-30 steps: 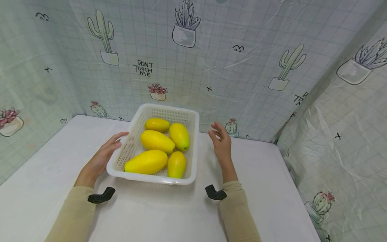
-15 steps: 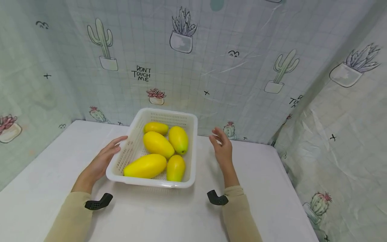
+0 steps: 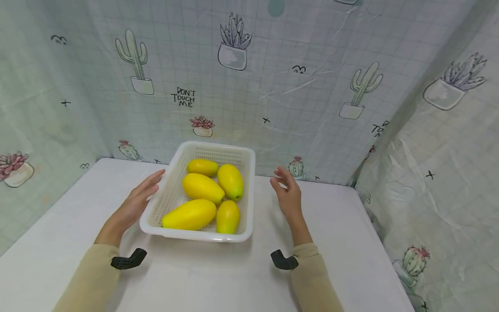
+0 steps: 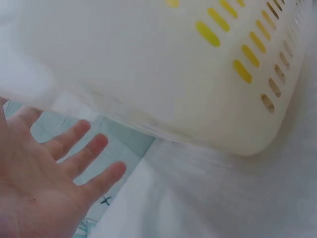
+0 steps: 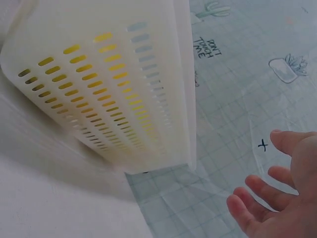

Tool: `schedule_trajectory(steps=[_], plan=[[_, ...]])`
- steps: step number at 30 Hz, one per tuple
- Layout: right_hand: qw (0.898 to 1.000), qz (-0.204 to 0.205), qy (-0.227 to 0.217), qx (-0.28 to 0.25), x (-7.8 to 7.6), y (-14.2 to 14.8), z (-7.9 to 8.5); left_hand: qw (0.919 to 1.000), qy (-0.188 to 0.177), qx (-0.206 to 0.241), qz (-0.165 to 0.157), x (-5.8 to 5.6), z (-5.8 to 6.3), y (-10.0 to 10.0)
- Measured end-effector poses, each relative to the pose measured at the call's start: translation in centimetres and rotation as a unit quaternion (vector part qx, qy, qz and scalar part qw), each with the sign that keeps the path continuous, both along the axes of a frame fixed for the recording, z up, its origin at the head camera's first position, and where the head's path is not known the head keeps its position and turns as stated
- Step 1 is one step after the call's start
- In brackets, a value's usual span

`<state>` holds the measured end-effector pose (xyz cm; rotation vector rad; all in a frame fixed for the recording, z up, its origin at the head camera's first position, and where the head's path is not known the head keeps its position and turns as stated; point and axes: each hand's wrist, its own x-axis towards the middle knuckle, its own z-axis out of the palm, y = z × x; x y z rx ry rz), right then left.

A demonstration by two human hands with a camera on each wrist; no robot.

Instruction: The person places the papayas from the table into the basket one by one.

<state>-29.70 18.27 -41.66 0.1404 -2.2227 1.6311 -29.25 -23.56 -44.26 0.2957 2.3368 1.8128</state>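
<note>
A white plastic basket [image 3: 252, 190] with slotted sides holds several smooth, yellow, elongated fruits that look like mangoes, among them a large one [image 3: 189, 215] at the front left and a smaller one [image 3: 228, 216] at the front right. Beside the basket's left rim is my left hand [image 3: 134, 203], its fingers stretched out; the left wrist view shows these fingers [image 4: 101, 182] spread below the basket wall, with nothing in the palm. My right hand [image 3: 289, 195] hovers to the right of the basket, apart from it, fingers loosely bent and holding nothing.
The basket stands on a white-covered table [image 3: 187, 277], near its back edge. Behind it hangs a cactus-print sheet [image 3: 249, 95], which continues along both sides. Each wrist carries a black camera mount, one on the left [image 3: 128, 259] and one on the right [image 3: 283, 261].
My left hand's fingers, at the basket's left rim before, have straightened and drawn slightly off it. The right hand keeps nearly the same place. The head view has tilted a little; the fruits stay put.
</note>
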Motion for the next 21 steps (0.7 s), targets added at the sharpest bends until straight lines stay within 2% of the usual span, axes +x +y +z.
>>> schedule_trajectory(steps=[4,9,14,21], plan=[[1.000,0.014,0.002,0.002,0.3,-0.4,0.5,0.9989,0.021,-0.040,0.011,-0.1,1.1,0.2],[0.999,0.034,-0.015,0.001,1.3,-0.9,2.1,0.9972,0.022,-0.068,0.020,-0.2,2.3,0.3],[0.999,0.036,-0.002,0.024,2.6,-1.5,3.7,0.9954,0.031,-0.091,0.003,-0.2,3.3,0.4],[0.998,0.041,0.007,0.042,3.0,-1.9,4.2,0.9915,0.039,-0.123,-0.016,-0.2,4.5,0.6]])
